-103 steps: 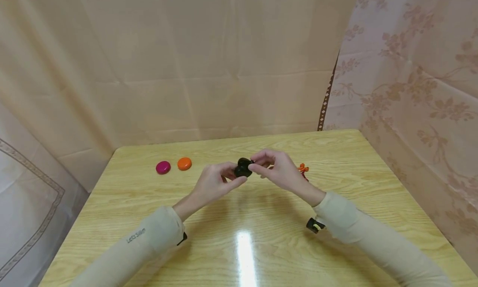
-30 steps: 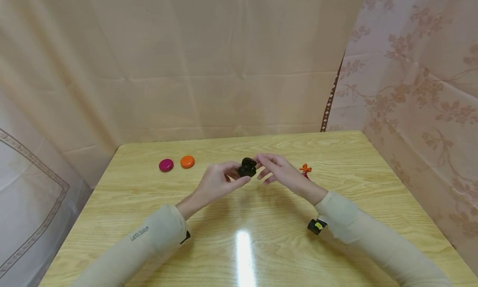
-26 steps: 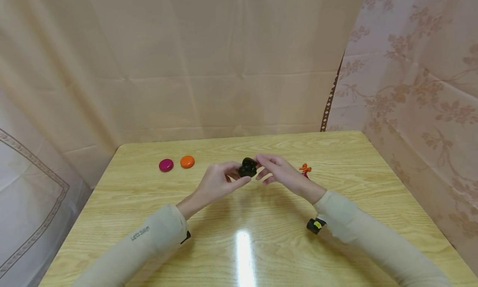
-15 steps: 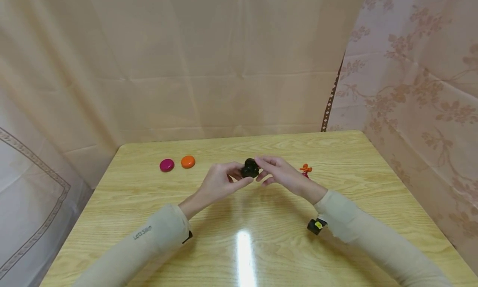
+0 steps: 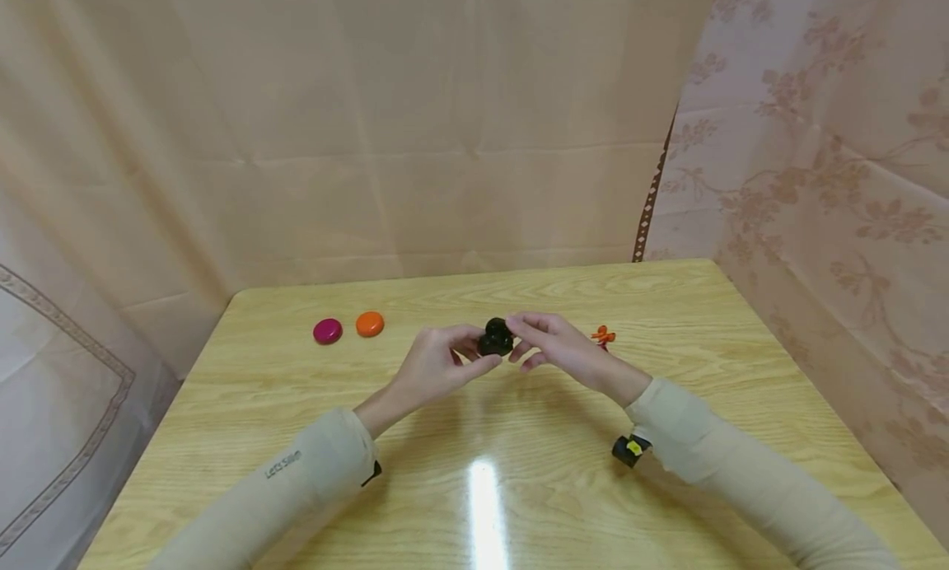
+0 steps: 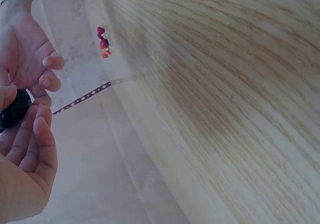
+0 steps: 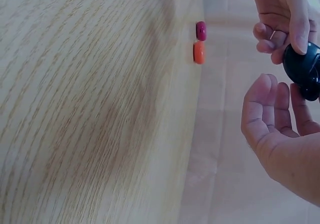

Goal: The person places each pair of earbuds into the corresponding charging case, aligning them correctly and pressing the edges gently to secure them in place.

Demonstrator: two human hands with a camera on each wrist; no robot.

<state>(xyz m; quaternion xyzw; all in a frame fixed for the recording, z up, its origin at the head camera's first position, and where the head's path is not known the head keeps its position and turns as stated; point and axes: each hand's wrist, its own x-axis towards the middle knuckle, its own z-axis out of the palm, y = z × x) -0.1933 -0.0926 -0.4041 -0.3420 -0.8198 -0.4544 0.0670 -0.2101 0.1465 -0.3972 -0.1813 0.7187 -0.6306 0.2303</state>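
A small glossy black earbud case (image 5: 496,339) is held up over the table, its rounded halves apart like a clamshell. My left hand (image 5: 439,361) grips it from the left, thumb in front and fingers behind. From the other side my right hand (image 5: 561,349) pinches its right edge with thumb and forefinger, the other fingers loosely curled below. In the right wrist view a small black round piece (image 7: 310,92) shows at the lower end of the case, by the right fingertips. The inside of the case is mostly hidden.
On the wooden table (image 5: 445,455) a magenta round case (image 5: 328,331) and an orange round case (image 5: 370,324) lie at the back left. Small orange earbuds (image 5: 604,334) and magenta earbuds (image 6: 102,33) lie behind the right forearm. Curtains (image 5: 445,142) hang behind the table.
Earlier the right thumb and forefinger pinched a small dark piece at the case's right side. Since then that hand has turned, and its fingertips have come in against the case's edge.
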